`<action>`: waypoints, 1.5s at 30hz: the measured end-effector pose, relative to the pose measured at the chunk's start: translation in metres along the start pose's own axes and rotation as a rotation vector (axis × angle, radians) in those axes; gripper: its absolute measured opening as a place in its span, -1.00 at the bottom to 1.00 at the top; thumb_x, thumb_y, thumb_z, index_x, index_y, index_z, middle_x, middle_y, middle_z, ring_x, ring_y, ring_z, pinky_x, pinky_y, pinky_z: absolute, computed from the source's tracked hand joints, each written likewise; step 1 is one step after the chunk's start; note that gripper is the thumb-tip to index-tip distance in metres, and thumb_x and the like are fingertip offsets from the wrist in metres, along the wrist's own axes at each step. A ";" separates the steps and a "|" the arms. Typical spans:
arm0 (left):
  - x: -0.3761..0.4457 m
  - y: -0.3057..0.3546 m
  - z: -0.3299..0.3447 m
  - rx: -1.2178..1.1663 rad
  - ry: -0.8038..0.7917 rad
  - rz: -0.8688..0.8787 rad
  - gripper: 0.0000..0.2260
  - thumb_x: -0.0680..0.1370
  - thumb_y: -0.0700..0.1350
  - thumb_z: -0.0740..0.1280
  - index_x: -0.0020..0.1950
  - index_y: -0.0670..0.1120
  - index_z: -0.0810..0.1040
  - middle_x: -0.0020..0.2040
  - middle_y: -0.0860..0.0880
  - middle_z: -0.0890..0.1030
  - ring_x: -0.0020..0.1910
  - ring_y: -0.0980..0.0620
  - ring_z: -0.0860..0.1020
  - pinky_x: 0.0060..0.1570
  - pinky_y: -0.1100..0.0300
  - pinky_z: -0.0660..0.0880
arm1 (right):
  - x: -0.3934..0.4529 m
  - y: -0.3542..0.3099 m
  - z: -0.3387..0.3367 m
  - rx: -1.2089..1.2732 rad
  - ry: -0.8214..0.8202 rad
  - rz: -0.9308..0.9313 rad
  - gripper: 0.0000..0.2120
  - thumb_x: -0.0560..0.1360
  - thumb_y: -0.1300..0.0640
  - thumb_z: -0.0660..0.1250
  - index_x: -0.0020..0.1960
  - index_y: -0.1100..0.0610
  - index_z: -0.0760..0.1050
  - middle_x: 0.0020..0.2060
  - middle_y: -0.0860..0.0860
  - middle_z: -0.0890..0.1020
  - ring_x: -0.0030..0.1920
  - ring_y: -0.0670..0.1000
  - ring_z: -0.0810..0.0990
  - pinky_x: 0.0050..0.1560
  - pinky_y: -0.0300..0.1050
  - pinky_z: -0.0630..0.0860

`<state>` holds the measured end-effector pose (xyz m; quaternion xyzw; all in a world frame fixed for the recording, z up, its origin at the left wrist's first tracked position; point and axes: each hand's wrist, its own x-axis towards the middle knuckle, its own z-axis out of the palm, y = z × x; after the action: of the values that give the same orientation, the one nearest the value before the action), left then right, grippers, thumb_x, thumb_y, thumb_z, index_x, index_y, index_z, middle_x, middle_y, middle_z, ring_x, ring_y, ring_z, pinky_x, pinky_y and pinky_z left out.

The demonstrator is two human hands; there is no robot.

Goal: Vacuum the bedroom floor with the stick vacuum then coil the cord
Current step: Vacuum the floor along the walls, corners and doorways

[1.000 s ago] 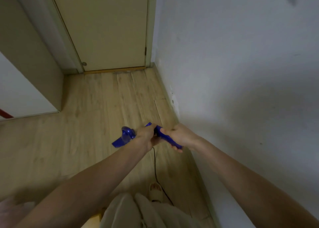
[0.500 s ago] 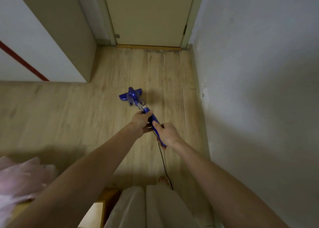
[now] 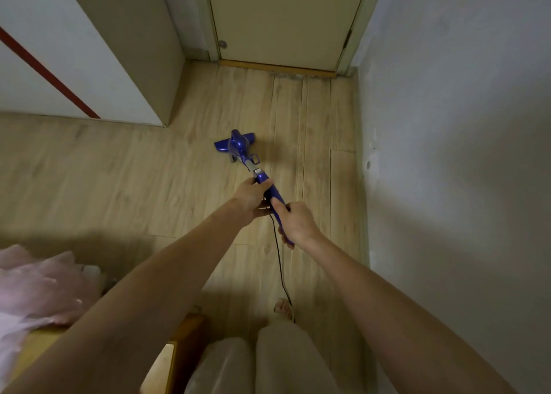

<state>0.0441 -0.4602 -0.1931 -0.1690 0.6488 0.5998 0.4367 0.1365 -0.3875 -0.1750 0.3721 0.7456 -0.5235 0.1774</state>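
A blue stick vacuum (image 3: 238,147) stands with its head on the wooden floor (image 3: 119,185), a little in front of the closed door. My left hand (image 3: 250,194) grips the upper shaft just below the grey joint. Behind it, my right hand (image 3: 296,223) grips the blue handle end. A thin black cord (image 3: 280,271) hangs from the handle and runs down past my foot (image 3: 283,307).
A closed cream door (image 3: 283,18) lies ahead. A white wall (image 3: 447,155) runs along the right. A wardrobe with a red stripe (image 3: 74,65) stands on the left. Pink bedding (image 3: 38,289) on a wooden-edged bed fills the lower left.
The vacuum head has moved forward across the floor, away from me and toward the door. My view has swung left, bringing the wardrobe and bed into sight. Both hands keep their grip.
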 end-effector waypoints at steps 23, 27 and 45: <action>-0.182 -0.050 -0.038 0.102 -0.282 -0.094 -0.82 0.57 -0.10 0.35 -0.02 -0.22 0.50 -0.39 -0.12 0.63 -0.41 -0.01 0.64 -0.35 0.12 0.63 | -0.233 -0.024 0.019 -0.133 -0.003 0.136 -0.56 0.67 -0.10 -0.01 -0.14 0.18 0.42 -0.53 0.03 0.49 -0.64 -0.07 0.41 -0.59 -0.30 0.36; -0.198 -0.064 -0.065 0.170 -0.378 -0.131 -0.82 0.57 -0.10 0.35 0.04 -0.21 0.50 -0.25 -0.13 0.65 -0.32 -0.02 0.65 -0.24 0.11 0.64 | -0.260 -0.013 0.051 -0.060 0.048 0.143 -0.55 0.67 -0.09 0.02 -0.03 0.25 0.48 -0.53 0.03 0.50 -0.66 -0.09 0.42 -0.60 -0.30 0.34; -0.123 -0.024 -0.064 0.212 -0.245 -0.085 -0.64 0.55 -0.05 0.37 0.25 -0.25 0.49 0.17 -0.21 0.59 -0.04 -0.08 0.59 -0.25 0.11 0.56 | -0.167 -0.029 0.073 0.209 0.149 0.127 -0.58 0.66 -0.08 0.07 0.15 0.28 0.45 -0.42 0.07 0.52 -0.61 -0.08 0.47 -0.59 -0.28 0.40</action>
<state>0.1080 -0.5621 -0.1198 -0.0748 0.6428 0.5249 0.5529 0.2160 -0.5203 -0.0756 0.4727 0.6731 -0.5570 0.1147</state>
